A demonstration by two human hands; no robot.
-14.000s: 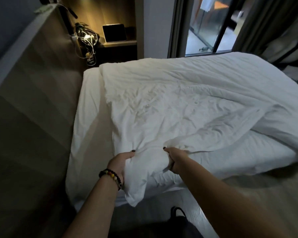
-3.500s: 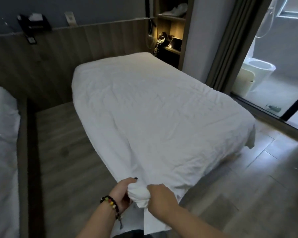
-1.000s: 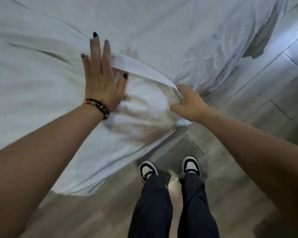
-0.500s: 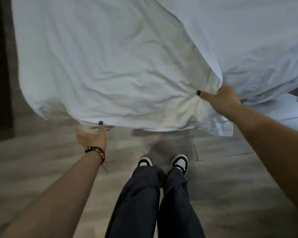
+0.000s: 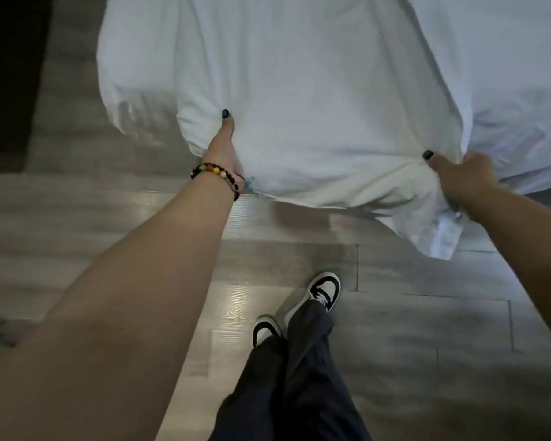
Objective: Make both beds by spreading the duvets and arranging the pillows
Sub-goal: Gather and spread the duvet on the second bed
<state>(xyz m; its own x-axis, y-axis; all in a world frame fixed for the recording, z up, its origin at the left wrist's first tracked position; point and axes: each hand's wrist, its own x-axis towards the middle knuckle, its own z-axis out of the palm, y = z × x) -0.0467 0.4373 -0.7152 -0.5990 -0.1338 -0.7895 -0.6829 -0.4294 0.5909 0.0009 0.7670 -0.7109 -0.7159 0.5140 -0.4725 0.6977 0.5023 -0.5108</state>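
Both hands now grip the white duvet at the foot of the bed, left hand newly pinching its hanging edge, right hand bunching a corner, apparently ready to pull it straight.

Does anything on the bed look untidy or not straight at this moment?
Yes. By the right hand, a corner flap of the white duvet hangs crumpled toward the floor, lower than the edge near the left hand.

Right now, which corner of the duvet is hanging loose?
Follow the white duvet down to its near edge above the wood floor. Just below the right hand gripping the fabric, one pointed corner dangles lowest, unlike the rounded left bulge.
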